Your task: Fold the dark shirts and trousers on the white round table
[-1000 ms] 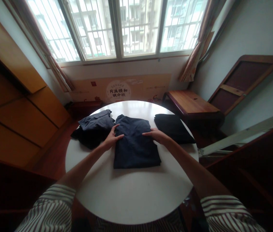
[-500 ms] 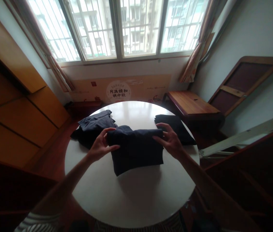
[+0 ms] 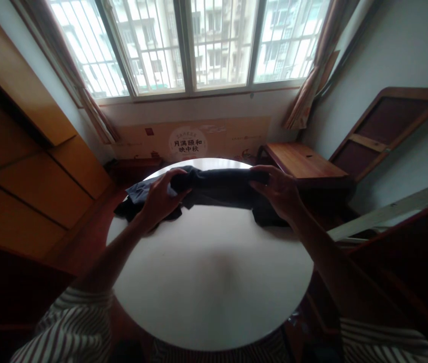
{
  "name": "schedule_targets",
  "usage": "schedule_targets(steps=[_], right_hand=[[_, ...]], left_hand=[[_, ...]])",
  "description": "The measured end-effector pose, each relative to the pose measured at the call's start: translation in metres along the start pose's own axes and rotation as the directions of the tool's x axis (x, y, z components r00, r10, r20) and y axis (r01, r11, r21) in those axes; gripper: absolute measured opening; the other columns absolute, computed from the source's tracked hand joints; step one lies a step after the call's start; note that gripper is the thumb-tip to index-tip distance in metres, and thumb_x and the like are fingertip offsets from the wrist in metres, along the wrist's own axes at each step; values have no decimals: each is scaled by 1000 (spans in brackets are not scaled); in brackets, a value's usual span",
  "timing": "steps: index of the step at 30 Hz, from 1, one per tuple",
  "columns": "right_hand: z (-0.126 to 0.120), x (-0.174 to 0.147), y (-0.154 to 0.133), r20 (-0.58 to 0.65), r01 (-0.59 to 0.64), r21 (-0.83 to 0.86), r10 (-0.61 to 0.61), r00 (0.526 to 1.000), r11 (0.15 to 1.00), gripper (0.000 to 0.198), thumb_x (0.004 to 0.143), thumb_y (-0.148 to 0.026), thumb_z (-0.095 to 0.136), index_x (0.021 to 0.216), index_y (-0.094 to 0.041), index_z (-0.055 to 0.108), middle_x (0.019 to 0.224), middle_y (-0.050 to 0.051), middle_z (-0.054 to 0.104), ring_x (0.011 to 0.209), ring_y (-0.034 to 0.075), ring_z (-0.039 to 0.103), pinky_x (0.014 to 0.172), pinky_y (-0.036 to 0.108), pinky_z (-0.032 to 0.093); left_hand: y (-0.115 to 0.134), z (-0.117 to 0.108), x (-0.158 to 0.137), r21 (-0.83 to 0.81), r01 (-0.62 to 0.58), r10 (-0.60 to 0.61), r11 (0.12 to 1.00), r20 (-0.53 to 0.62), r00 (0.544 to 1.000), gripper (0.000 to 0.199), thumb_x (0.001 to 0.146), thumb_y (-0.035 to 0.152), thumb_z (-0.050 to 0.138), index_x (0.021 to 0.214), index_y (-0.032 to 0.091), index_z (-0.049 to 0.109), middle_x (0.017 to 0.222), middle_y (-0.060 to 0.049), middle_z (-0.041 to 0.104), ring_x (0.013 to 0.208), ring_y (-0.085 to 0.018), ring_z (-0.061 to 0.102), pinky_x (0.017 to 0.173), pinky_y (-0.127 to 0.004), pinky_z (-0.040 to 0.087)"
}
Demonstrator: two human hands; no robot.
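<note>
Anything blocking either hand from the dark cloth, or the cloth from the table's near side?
Nothing visible. The left hand and right hand hold the dark cloth directly, near opposite ends, and nothing shows between it and the near side of the white table. The cloth hides what is directly behind it.

Bright daylight enters through a wide, four-paned, pale-framed window (image 3: 219,45) with bars outside, leaving the rest dim. Brown-pink patterned fabric curtains (image 3: 298,108) are gathered at both sides. Under the sill, a long beige printed panel (image 3: 142,132) bears a round emblem with dark characters. A tall orange-brown wooden cabinet (image 3: 36,189) lines the left, above a reddish-brown floor (image 3: 87,232). By the plain whitish wall (image 3: 414,45) stands a low, wood-topped table (image 3: 293,157); centrally, a round, glossy white bench (image 3: 214,307).
</note>
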State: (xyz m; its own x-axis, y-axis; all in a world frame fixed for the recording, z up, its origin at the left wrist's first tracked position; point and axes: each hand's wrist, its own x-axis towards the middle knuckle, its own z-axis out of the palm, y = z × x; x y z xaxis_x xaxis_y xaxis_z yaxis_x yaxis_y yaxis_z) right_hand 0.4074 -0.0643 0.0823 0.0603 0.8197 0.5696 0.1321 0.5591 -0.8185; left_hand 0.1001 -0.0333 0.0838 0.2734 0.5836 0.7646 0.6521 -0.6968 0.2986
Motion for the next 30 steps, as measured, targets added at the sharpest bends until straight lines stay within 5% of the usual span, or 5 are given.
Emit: schedule_targets(steps=[8,15,21,26,30], right_hand=[[-10,-71,53,159,-312,-105,326,932,944,30,70,-38,82,88,-19,66,56,-8,43,46,7,35,41,21,27],[-1,-120,70,230,-657,42,633,739,753,70,71,-45,81,130,-25,49,74,-4,64,64,15,63,58,25,51],[8,-94,87,72,-532,-74,536,841,844,58,71,-43,78,121,-23,57,104,4,67,92,21,66,83,34,55],[3,-98,101,65,-352,-308,389,919,884,35,83,-38,64,114,-21,60,111,6,67,104,25,63,98,43,47],[6,-89,89,112,-95,-654,220,969,751,37,91,-32,53,126,-19,58,118,14,64,111,31,61,99,47,45]], left_hand=[[-16,31,-91,-222,167,-110,961,247,963,31,79,24,73,106,20,60,99,-4,69,88,-17,66,81,-28,52],[-8,33,-150,-358,705,-464,612,559,687,43,84,48,69,113,21,53,95,-3,68,84,-17,68,73,-26,53],[-22,59,-113,-303,910,-692,283,592,413,69,73,52,78,124,17,46,66,1,66,56,-15,63,49,-21,44],[-33,65,-132,-334,893,-654,300,610,448,66,74,52,75,122,21,41,67,2,67,54,-18,64,49,-24,46],[-29,50,-121,-82,707,-573,703,523,630,49,79,48,69,114,20,50,71,0,63,63,-22,65,62,-33,52]])
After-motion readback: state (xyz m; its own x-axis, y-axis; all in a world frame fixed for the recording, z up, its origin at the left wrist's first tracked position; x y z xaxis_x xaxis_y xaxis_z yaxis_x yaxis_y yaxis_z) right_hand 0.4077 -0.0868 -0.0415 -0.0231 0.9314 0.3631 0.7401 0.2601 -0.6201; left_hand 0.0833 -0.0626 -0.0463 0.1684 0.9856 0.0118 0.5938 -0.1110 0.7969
